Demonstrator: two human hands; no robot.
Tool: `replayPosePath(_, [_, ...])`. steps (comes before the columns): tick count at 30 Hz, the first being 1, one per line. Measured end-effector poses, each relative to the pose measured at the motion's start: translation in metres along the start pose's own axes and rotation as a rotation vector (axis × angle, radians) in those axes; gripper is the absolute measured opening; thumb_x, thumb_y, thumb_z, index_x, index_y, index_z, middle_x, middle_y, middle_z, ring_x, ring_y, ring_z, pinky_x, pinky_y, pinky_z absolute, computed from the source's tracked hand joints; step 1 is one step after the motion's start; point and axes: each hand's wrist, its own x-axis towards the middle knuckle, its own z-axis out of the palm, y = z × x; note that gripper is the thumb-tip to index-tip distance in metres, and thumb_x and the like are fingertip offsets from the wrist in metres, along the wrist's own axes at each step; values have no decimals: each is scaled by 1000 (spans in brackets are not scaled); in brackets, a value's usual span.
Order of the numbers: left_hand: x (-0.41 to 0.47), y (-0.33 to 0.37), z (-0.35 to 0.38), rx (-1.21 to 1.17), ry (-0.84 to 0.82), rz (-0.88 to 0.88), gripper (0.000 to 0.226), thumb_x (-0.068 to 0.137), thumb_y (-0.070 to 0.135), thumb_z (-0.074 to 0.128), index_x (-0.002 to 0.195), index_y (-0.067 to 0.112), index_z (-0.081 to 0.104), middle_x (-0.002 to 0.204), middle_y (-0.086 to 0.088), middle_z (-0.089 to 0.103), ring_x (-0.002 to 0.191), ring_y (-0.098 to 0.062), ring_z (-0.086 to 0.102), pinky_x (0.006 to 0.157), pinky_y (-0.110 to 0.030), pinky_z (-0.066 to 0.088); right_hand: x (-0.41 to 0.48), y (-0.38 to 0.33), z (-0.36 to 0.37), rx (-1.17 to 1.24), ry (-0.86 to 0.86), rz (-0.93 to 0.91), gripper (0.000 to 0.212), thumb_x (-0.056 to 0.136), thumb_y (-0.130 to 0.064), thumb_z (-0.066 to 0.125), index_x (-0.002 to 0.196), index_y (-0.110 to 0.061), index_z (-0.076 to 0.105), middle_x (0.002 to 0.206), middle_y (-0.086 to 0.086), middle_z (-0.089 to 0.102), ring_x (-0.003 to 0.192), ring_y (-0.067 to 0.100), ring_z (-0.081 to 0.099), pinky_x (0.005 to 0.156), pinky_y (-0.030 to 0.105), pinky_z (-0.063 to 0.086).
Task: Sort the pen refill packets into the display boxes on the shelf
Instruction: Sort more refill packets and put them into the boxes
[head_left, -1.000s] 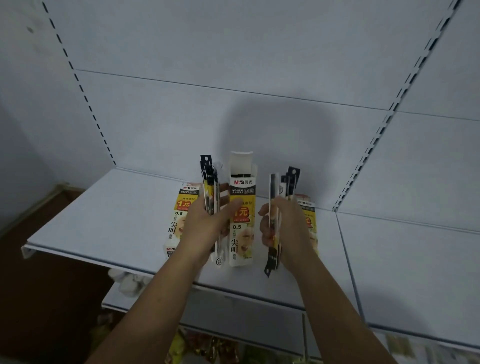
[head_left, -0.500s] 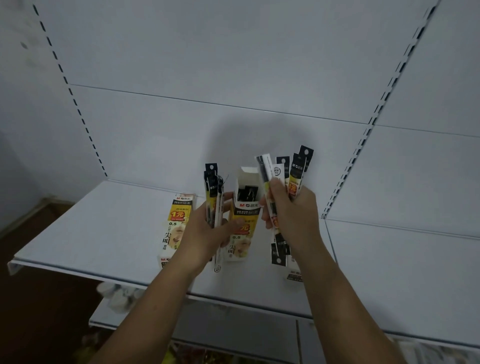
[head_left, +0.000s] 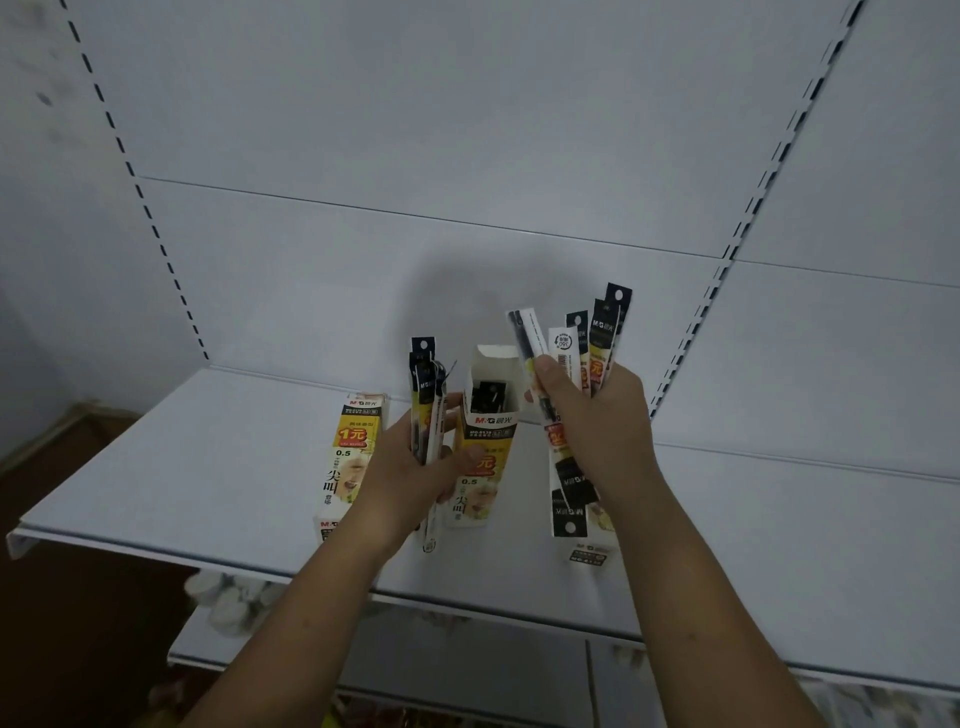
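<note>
Yellow open box (head_left: 487, 434) is standing between your two grips. Your left hand (head_left: 410, 467) is clutching a tight packet bundle (head_left: 425, 387); your right hand (head_left: 602, 431) is clutching a fanned bunch (head_left: 602, 338).

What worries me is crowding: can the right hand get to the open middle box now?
Probably yes. The right hand holds its packets just beside the open box, whose top is uncovered; the left hand is at the other side.

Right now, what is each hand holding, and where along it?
Left hand grips a bunch of slim black-and-yellow plastic refill packets around their middle; right hand grips a fanned bunch likewise.
</note>
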Motion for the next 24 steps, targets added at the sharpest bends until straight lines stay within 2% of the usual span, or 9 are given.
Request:
replayPosePath(4, [-1,0,-1,2,7,13,43,93,6,75,127,30,66,104,-2,80,56,-11,56,56,-35,47,1,-2,-2,-7,-16,4,26,100,-31,68,95,-6,73,85,7,78,68,8,72,56,13,51])
replayPosePath(6, [-1,1,-2,1,4,2,38,93,8,75,127,24,67,98,-5,80,55,-12,56,55,-34,47,-1,-1,-1,31,-16,25,20,100,-27,68,96,-8,71,85,8,77,74,17,75,59,20,56])
replayPosePath(9, [0,1,-1,-2,15,-11,43,93,8,75,131,25,66,109,-4,80,58,-10,60,55,-32,48,-3,2,0,98,1,88,9,95,-11,65,86,-9,64,80,9,74,71,22,74,61,31,61])
replayPosePath(12, [0,-1,-1,-20,14,-6,39,93,8,75,126,28,68,107,-4,80,62,-22,55,57,-36,46,-4,7,0,102,11,85,8,92,-7,62,86,-11,61,80,16,70,72,26,72,65,42,62])
replayPosePath(16, [3,-4,-2,-20,8,-17,33,93,12,76,123,22,71,98,-11,79,60,-23,54,60,-39,46,-4,14,1,103,-21,109,6,97,-16,65,96,-9,65,86,9,76,77,23,75,67,38,65])
replayPosePath(18, [3,-3,-2,-42,12,-3,34,92,11,77,119,31,74,97,-12,79,60,-23,53,58,-38,45,-4,21,1,120,-19,160,14,100,-17,62,98,-3,67,83,11,75,70,24,73,63,35,62])
replayPosePath(20, [2,-2,-2,-52,15,11,38,93,8,76,114,40,74,99,-12,79,61,-24,52,56,-36,45,-3,30,0,127,-4,202,21,101,-15,58,90,1,65,70,14,68,59,22,65,55,32,55])
replayPosePath(22, [1,-3,-3,-42,7,24,41,93,7,74,125,32,70,101,-8,79,60,-23,52,54,-35,46,-2,39,2,162,8,258,20,100,-14,57,87,-1,66,68,14,68,60,22,66,59,32,53])
replayPosePath(24, [1,-3,-4,-42,13,16,41,93,7,74,128,27,68,96,-4,79,60,-20,53,55,-35,46,-1,48,4,232,22,306,18,98,-14,60,87,-3,69,80,14,74,76,29,72,74,40,59])
